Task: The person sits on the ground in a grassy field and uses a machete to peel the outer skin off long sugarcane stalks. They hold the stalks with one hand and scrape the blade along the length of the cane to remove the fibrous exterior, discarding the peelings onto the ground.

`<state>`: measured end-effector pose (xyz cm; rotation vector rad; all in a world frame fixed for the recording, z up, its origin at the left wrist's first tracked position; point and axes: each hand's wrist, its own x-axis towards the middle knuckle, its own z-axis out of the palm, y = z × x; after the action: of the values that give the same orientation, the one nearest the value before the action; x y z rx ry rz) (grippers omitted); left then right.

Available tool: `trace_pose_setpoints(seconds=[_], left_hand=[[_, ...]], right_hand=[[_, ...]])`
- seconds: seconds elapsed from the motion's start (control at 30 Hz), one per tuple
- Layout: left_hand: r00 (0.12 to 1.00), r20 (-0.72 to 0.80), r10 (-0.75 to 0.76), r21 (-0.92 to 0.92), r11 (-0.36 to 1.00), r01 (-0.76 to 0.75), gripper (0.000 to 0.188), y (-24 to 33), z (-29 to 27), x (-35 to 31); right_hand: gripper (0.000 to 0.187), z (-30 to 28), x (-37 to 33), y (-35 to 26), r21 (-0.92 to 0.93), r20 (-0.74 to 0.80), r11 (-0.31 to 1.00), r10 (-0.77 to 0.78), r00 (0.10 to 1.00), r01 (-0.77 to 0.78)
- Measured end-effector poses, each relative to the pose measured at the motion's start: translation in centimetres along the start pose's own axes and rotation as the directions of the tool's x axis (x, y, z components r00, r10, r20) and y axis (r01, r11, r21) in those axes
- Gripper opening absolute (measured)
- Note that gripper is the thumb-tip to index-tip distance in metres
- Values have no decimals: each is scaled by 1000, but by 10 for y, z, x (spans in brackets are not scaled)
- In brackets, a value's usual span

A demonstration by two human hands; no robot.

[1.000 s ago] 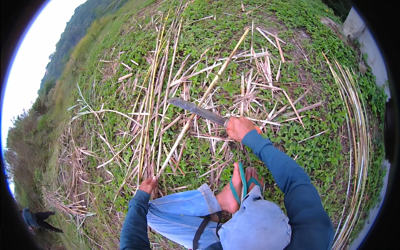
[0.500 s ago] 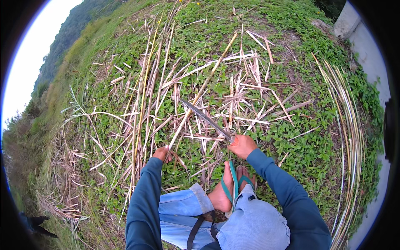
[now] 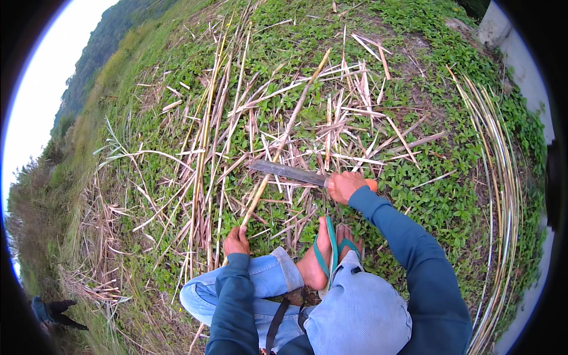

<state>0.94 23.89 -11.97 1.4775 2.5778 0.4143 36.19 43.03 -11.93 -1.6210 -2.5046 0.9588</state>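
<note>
My right hand point(image 3: 345, 186) grips the orange handle of a long machete point(image 3: 289, 173), its blade lying across a dry cane stalk point(image 3: 283, 139). My left hand point(image 3: 236, 241) holds the near end of that stalk down by my bent left knee. The stalk runs away from me up and to the right over green ground cover. My bare foot in a teal sandal point(image 3: 326, 255) rests between my two arms.
Many dry split canes and leaves point(image 3: 207, 136) lie scattered over the grass. A bundle of long thin strips point(image 3: 503, 177) curves along the right side beside a pale concrete edge point(image 3: 526, 65). Someone's dark figure point(image 3: 53, 310) shows at lower left.
The machete has come down from a raised, tilted position to lie across the stalk. My left hand has shifted along the stalk's near end, close to my knee.
</note>
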Motion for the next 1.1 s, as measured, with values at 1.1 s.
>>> trace_pose_setpoints(seconds=[1.1], left_hand=[[959, -76, -274, -99, 959, 266, 36, 21, 27, -43]], right_hand=[[34, -119, 81, 40, -311, 70, 937, 188, 980, -158]])
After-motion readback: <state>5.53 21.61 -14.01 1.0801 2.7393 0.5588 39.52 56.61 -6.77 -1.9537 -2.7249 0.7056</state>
